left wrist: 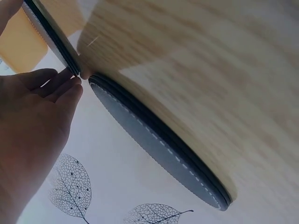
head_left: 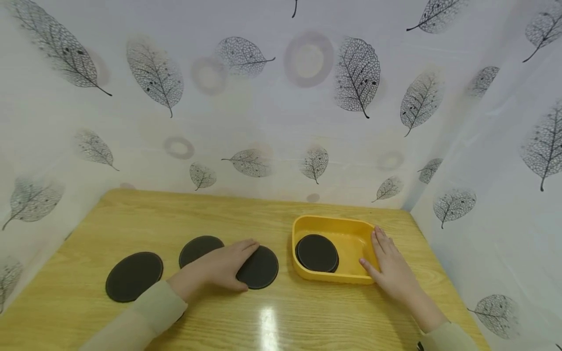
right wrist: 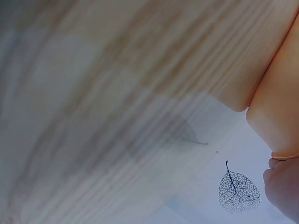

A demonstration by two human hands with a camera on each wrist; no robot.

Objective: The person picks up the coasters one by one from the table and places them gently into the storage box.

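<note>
Sleeves in pale fabric enter from the near edge of the wooden table (head_left: 272, 317). The left hand (head_left: 226, 265) lies flat on a dark round coaster (head_left: 261, 267), fingers straight and pressing its left half; the left wrist view shows the fingertips (left wrist: 70, 84) at that coaster's stitched edge. Beside it to the left sit a second coaster (head_left: 197, 247), partly under the wrist, and a third coaster (head_left: 133, 276) nearest the table's left side. The right hand (head_left: 391, 268) rests against the right wall of a yellow tray (head_left: 347, 236), fingers extended along the rim, thumb at the near corner, probably touching it. Inside the tray lies what may be a small stack of coasters (head_left: 317, 253). Behind stands a leaf-printed backdrop (head_left: 281, 97).
</note>
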